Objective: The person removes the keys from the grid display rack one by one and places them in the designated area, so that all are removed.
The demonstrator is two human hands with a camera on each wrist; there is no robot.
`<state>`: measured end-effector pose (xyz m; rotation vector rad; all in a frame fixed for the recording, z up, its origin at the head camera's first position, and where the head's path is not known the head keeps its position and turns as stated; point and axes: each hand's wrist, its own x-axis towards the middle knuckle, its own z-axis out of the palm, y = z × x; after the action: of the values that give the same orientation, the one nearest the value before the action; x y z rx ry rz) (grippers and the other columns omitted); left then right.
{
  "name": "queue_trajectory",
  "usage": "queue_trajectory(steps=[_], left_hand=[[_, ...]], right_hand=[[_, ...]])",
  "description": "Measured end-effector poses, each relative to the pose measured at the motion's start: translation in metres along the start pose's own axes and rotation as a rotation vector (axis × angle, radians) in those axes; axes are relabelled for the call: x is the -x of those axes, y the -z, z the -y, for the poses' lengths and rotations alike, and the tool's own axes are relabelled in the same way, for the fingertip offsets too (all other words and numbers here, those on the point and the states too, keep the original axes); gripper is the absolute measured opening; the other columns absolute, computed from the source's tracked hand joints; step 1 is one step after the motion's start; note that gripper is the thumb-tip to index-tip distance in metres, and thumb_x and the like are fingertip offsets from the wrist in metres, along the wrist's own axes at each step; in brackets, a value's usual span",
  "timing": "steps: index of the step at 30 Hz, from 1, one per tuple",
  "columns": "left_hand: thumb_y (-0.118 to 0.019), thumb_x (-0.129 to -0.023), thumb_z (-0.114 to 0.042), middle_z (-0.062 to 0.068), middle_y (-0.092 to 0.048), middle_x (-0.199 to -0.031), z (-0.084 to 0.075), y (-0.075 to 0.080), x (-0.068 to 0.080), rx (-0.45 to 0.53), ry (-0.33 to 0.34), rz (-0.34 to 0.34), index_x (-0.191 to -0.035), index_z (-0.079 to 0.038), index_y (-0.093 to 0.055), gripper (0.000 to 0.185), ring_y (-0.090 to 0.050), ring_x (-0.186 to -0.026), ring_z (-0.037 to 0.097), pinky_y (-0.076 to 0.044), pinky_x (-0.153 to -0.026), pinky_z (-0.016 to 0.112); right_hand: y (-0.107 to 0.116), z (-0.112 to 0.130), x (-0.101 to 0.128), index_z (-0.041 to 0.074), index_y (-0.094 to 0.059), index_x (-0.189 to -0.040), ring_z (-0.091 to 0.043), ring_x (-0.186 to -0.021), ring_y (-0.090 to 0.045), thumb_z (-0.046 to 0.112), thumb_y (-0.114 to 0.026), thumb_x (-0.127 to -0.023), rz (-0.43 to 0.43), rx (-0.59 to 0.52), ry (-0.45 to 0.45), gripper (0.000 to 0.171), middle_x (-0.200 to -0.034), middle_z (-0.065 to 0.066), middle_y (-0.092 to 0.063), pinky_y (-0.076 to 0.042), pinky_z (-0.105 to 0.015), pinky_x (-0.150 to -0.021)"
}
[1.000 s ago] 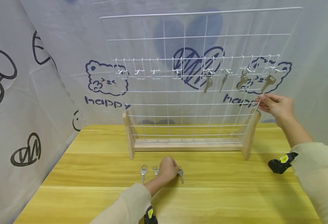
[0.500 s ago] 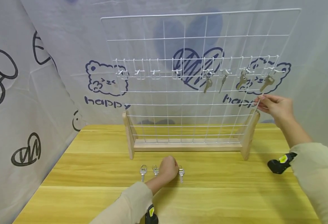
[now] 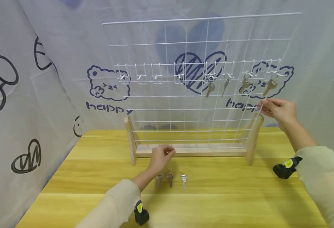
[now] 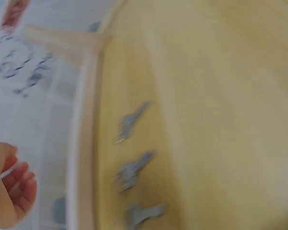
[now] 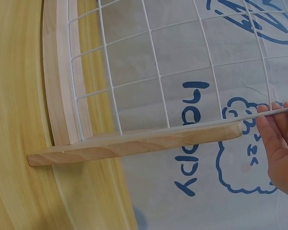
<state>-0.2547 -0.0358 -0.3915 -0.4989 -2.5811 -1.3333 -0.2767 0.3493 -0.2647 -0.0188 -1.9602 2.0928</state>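
My left hand [image 3: 159, 158] hovers above the table in front of the rack's base, fingers loosely curled. Nothing shows in its grasp in the left wrist view. Just below it lie silver keys with rings, a right one [image 3: 184, 178], a middle one [image 3: 170, 178] and a left one [image 3: 159, 180]. My left forearm covers the table farther left. With fingertips and thumb, my right hand [image 3: 282, 110] pinches the side wire of the white wire grid rack [image 5: 221, 120]. Several keys hang on the grid's right hooks, the outermost key [image 3: 270, 86] above my right hand.
Bare white hooks [image 3: 156, 77] line the grid's left half. Wooden feet, the right foot [image 3: 253, 139] among them, and a wooden base bar [image 3: 209, 152] carry the grid on the yellow wood table [image 3: 226, 196]. A patterned cloth [image 3: 55, 104] hangs behind and at the left.
My left hand has let go of the keys and risen away to the left, uncovering the middle key. The right key has been turned straighter. My right hand keeps its hold on the grid.
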Motion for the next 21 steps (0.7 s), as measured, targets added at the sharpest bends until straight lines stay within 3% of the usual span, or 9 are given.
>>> queue_trajectory(steps=[7, 11, 16, 21], left_hand=[[-0.065, -0.086, -0.011, 0.019, -0.069, -0.095, -0.023, 0.057, -0.022, 0.110, -0.024, -0.152, -0.099, 0.005, -0.066, 0.021, -0.065, -0.081, 0.028, -0.058, -0.068, 0.028], [-0.066, -0.086, -0.011, 0.019, -0.069, -0.099, -0.033, 0.088, -0.031, 0.145, -0.041, -0.275, -0.101, 0.004, -0.066, 0.021, -0.065, -0.083, 0.028, -0.057, -0.070, 0.022], [-0.067, -0.085, -0.013, 0.018, -0.069, -0.100, -0.036, 0.120, -0.038, 0.151, -0.054, -0.396, -0.101, 0.002, -0.067, 0.022, -0.063, -0.080, 0.013, -0.051, -0.067, 0.010], [-0.068, -0.084, -0.013, 0.017, -0.069, -0.102, -0.035, 0.141, -0.044, 0.129, -0.082, -0.448, -0.103, 0.001, -0.066, 0.024, -0.054, -0.074, -0.005, -0.048, -0.066, 0.005]], right_hand=[[-0.001, -0.003, -0.001, 0.020, -0.071, -0.071, -0.002, -0.065, -0.067, 0.014, -0.064, -0.085, 0.024, -0.049, -0.004, 0.017, -0.067, 0.010, -0.070, -0.057, -0.014, -0.061], [-0.002, -0.002, -0.003, 0.022, -0.070, -0.072, -0.001, -0.066, -0.067, 0.016, -0.064, -0.085, 0.025, -0.018, -0.010, 0.016, -0.068, 0.011, -0.070, -0.057, -0.014, -0.061], [-0.004, -0.002, -0.004, 0.020, -0.070, -0.074, -0.002, -0.066, -0.067, 0.016, -0.064, -0.085, 0.036, -0.044, -0.009, 0.013, -0.068, 0.010, -0.070, -0.057, -0.014, -0.061], [-0.003, -0.001, -0.001, 0.017, -0.071, -0.075, -0.004, -0.065, -0.068, 0.012, -0.064, -0.085, 0.044, -0.124, -0.020, 0.013, -0.068, 0.006, -0.071, -0.057, -0.016, -0.061]])
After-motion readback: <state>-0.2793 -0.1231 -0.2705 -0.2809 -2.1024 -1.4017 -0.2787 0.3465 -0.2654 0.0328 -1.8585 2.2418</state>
